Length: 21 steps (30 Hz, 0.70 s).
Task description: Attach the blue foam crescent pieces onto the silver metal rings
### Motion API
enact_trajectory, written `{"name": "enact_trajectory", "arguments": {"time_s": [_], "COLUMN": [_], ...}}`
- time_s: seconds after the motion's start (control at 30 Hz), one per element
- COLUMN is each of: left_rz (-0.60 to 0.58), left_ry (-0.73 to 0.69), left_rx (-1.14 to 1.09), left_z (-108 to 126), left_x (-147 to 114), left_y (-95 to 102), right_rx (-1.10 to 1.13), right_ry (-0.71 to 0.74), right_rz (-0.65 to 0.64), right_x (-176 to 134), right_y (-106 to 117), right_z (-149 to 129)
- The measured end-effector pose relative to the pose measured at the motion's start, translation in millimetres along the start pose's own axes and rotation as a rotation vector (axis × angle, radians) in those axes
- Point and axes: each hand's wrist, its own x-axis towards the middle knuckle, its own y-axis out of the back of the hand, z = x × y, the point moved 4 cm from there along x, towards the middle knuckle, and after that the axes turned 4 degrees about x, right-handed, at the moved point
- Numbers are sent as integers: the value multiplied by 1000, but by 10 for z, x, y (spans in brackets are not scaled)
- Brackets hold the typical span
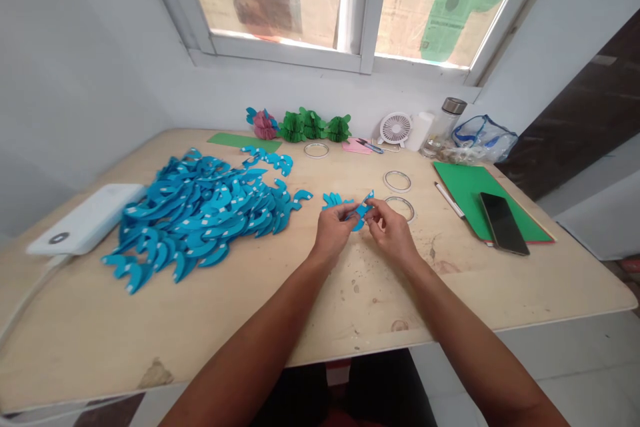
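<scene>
My left hand (334, 230) is closed on a blue curved paper piece (367, 203) with white squares on it. My right hand (393, 230) pinches the right side of that same piece, its thumb and fingers close together. More blue paper (336, 200) shows just behind my left fingers; whether it joins the held piece is hidden. To the left lies a big heap of blue curved paper pieces (215, 207), many marked with small white squares. Two rolls of narrow tape, one nearer (400, 208) and one farther (397, 181), lie beside and beyond my right hand.
A white power bank (87, 219) with a cable lies at left. Green paper (480, 193), a phone (503, 223) and a pen (449, 200) are at right. Along the back stand green paper balls (313, 125), a small fan (396, 128), scissors (370, 146) and a bottle (444, 127).
</scene>
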Motion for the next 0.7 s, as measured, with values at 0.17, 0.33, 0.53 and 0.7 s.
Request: {"name": "enact_trajectory", "arguments": {"time_s": [0.17, 0.33, 0.53, 0.7], "left_rz": [-1, -4, 16, 14], "left_ry": [-29, -17, -4, 33], "left_rx": [8, 6, -2, -56], "left_z": [-19, -52, -70, -93], "left_x": [7, 16, 22, 15], "left_y": [-8, -16, -8, -14], "right_rx": [-113, -196, -223, -250], "right_ry": [89, 145, 197, 217], "right_rz": [34, 92, 126, 134], "right_x": [-11, -17, -24, -26], "right_y": [-9, -6, -11, -8], "right_z": [-16, -25, -59, -82]}}
